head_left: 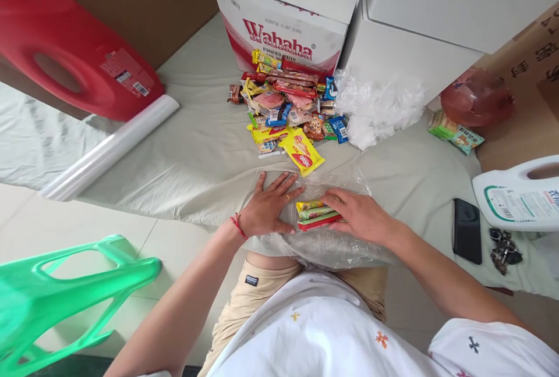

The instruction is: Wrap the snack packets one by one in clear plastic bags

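Observation:
Flat on the clear plastic sheet [336, 244] near the cloth's front edge lies my left hand [271, 202], fingers spread, with a red cord at the wrist. Just right of it, wrapped snack bars [313, 212] in yellow, green and red lie side by side on the sheet. My right hand [364, 214] rests over their right ends, fingers curved onto them; whether it grips them I cannot tell. Beyond both hands sits a pile of packaged snacks [288, 103], with a yellow snack packet [302, 152] at its near side.
Crumpled clear plastic [375, 106] lies right of the pile, before white boxes. A Wahaba-lettered carton [283, 28] stands behind. At left are a red jug [82, 45], a plastic film roll [113, 147] and a green stool [78, 290]. A phone [467, 230], keys [504, 251] and white jug [519, 196] lie right.

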Tool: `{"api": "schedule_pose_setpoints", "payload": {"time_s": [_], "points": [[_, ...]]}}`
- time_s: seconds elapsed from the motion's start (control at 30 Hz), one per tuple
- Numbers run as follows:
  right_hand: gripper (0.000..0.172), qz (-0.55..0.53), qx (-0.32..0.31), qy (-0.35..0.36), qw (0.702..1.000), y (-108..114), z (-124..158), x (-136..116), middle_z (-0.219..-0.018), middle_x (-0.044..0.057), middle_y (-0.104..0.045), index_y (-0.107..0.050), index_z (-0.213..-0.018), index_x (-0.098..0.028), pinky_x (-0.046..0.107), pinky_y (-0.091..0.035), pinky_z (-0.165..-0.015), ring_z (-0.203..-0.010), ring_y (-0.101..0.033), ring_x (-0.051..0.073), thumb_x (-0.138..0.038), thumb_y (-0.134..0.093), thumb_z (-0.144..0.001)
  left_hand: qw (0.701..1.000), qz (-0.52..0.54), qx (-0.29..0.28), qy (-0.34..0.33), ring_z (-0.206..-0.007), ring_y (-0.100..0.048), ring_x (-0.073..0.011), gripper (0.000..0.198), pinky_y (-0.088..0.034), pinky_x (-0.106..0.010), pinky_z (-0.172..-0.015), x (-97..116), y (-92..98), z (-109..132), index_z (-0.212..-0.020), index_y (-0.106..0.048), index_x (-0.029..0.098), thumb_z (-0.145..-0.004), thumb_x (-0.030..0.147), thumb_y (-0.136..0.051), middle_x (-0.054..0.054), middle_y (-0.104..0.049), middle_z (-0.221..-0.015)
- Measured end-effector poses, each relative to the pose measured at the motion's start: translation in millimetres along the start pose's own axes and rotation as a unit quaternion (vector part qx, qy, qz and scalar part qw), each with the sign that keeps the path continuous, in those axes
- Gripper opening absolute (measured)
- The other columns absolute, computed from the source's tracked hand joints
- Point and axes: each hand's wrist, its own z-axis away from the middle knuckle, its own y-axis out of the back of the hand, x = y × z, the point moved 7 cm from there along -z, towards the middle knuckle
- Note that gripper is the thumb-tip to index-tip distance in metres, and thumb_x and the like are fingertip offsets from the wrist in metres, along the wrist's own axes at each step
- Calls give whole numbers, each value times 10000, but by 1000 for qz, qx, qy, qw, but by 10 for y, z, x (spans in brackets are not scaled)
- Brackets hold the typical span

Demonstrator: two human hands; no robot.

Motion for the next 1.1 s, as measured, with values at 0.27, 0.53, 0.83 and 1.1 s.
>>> {"api": "schedule_pose_setpoints", "payload": {"time_s": [0.27,0.53,0.83,1.1], "points": [[546,-97,109,-118,982,137,-457,637,-1401,142,-615,-516,-1487,-187,377,-537,-937,-1150,-663,281,-286,-616,-959,990,76,121,14,-1594,-202,-411,740,-78,-701,-1251,15,103,152,-1579,-445,278,-941,631,-571,-143,-261,-1726],[161,-224,-8,-129,966,-26,-749,994,-813,11,-708,-743,-980,-150,238,-443,-688,-738,-633,154,-179,-720,-824,942,128,234,202,-1195,-612,-367,810,-435,-552,-1070,-168,201,83,-1547,-430,154,-848,472,-689,-167,-678,-1238],[82,-181,175,-31,967,631,-353,760,-867,24,-672,-715,-861,-184,262,-446,-717,-753,-606,153,-236,-661,-895,900,330,274,74,-730,-582,-146,173,-495,-283,-708,-48,481,187,-951,-684,188,-883,345,-664,-6,-616,-793],[244,-68,131,27,989,203,673,329,-998,50,-709,-734,-1024,-238,245,-489,-694,-794,-663,138,-210,-492,-1044,952,146,232,-139,-829,-564,-196,281,-468,-345,-767,571,363,608,-862,-661,209,-916,17,-462,-47,-638,-787]]}}
